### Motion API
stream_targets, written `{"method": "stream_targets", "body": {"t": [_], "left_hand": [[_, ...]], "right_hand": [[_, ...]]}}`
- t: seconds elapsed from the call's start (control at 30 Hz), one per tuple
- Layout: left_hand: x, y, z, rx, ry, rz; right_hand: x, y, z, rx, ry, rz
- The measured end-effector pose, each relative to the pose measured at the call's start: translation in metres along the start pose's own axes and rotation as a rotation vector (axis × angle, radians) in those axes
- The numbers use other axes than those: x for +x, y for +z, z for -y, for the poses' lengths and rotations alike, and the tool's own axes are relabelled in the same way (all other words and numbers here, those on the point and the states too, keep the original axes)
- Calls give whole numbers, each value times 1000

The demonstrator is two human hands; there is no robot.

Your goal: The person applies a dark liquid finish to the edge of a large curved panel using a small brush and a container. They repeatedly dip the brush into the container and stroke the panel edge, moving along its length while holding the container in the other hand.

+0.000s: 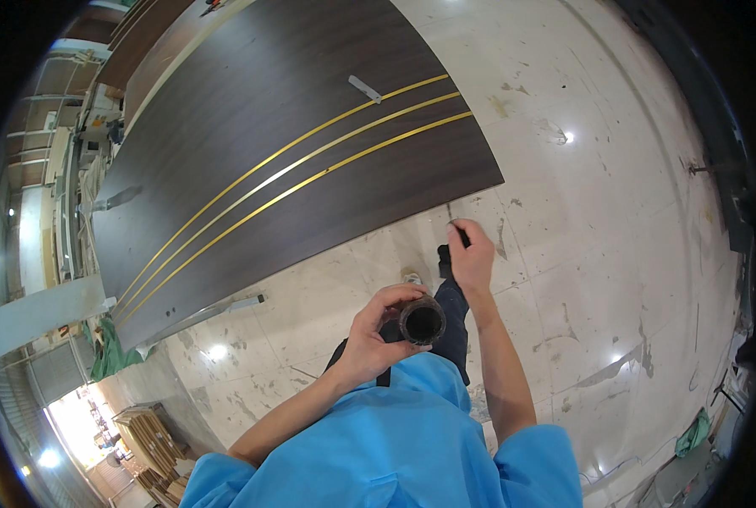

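Observation:
In my left hand (pixel 371 339) is a small dark jar (pixel 423 321), its fingers wrapped round the side. The jar's round mouth faces up and its inside looks dark. My right hand (pixel 472 261) is closed on a slim tool with a dark handle (pixel 457 233). The tool's thin tip points away from me, close to the near edge of a large dark brown panel (pixel 310 110); its exact kind is too small to make out. Three gold strips (pixel 297 161) run along the panel. On its surface lies a short flat pale piece (pixel 364 88).
The panel's near right corner juts out over the pale tiled floor (pixel 581 254), which is stained and scuffed. A grey bar with a dark end (pixel 241 305) shows beside the panel's near edge. Green cloth (pixel 114 354) hangs at the left; stacked boards (pixel 147 440) stand farther down.

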State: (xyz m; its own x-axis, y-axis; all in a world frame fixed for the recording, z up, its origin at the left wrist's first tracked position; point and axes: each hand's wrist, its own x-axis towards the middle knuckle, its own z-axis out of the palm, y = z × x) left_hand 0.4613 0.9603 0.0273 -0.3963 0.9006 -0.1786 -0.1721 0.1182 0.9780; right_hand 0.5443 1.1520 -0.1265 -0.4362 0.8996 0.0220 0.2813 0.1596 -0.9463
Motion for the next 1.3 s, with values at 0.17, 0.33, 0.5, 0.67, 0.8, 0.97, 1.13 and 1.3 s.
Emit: {"method": "stream_targets", "body": {"t": [0.17, 0.33, 0.5, 0.67, 0.8, 0.97, 1.13, 1.3], "left_hand": [[-3, -5, 1, 31, -28, 35], [-5, -7, 3, 17, -49, 46], [-6, -9, 3, 56, -65, 44], [-5, -9, 3, 41, -48, 56], [-5, -11, 3, 47, -44, 47], [-5, -10, 4, 38, -49, 52], [-4, -10, 3, 30, -48, 41], [-4, -11, 3, 53, -39, 47]], "right_hand": [[-8, 23, -1, -66, -30, 77], [-3, 25, -3, -154, -53, 50], [-7, 27, -3, -158, -24, -21], [-7, 33, -3, -157, -44, -25], [-5, 31, -3, -157, -71, -58], [-6, 30, -3, -159, -60, 30], [-6, 30, -1, -142, -75, 53], [-4, 26, 0, -122, -25, 26]]}}
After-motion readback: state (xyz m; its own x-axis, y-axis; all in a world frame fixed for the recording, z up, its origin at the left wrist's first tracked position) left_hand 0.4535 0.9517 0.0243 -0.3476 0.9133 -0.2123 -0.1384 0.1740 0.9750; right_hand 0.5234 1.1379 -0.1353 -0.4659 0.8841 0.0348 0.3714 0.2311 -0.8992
